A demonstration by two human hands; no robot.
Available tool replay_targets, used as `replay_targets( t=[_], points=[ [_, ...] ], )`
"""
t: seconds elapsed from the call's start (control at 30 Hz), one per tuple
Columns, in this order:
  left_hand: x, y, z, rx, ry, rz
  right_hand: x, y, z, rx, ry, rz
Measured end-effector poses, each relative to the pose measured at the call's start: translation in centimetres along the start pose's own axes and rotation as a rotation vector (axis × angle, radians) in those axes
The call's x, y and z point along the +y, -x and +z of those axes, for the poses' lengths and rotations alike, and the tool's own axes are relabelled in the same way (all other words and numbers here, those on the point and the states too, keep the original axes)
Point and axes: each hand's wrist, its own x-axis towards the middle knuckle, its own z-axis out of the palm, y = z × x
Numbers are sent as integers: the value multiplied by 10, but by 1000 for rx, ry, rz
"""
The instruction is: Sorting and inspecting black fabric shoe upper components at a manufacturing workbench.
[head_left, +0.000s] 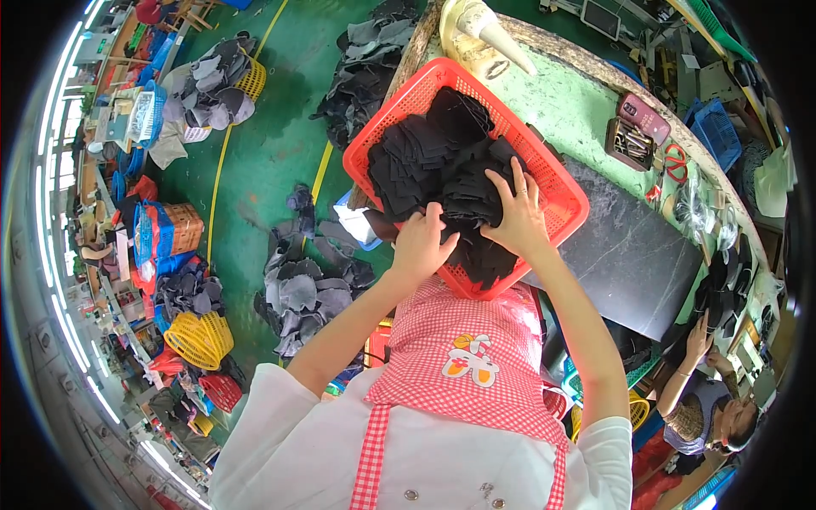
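A red plastic basket [557, 200] stands in front of me, tilted on the corner of the worktable, its near end against my apron. Stacks of black cut fabric pieces [412, 161] fill much of it. My left hand [421, 245] is at the basket's near left side, fingers curled down into the pieces and thumb sticking out; its fingertips are partly hidden. Across the right-hand stack lies my right hand [520, 212], its fingers spread over the top and its thumb on the near side.
A horn-shaped metal fixture [484, 38] rises behind the basket. A dark slab [629, 246], red-handled scissors [676, 161], a small tool box [631, 143] and a phone [644, 117] lie right. Fabric heaps [310, 293] cover the floor left. Another person [705, 416] works at lower right.
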Motion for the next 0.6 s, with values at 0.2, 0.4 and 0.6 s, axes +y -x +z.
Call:
replay_targets(
  t=[0.2,0.4,0.6],
  points=[
    [-9,-16,22,-51,1401,-544,25,-11,-11,19,-195,-31],
    [21,-36,6,-115,1674,-823,46,-23,-12,-75,-325,84],
    [4,-51,15,-328,1748,-646,18,-8,9,140,-457,0]
  ],
)
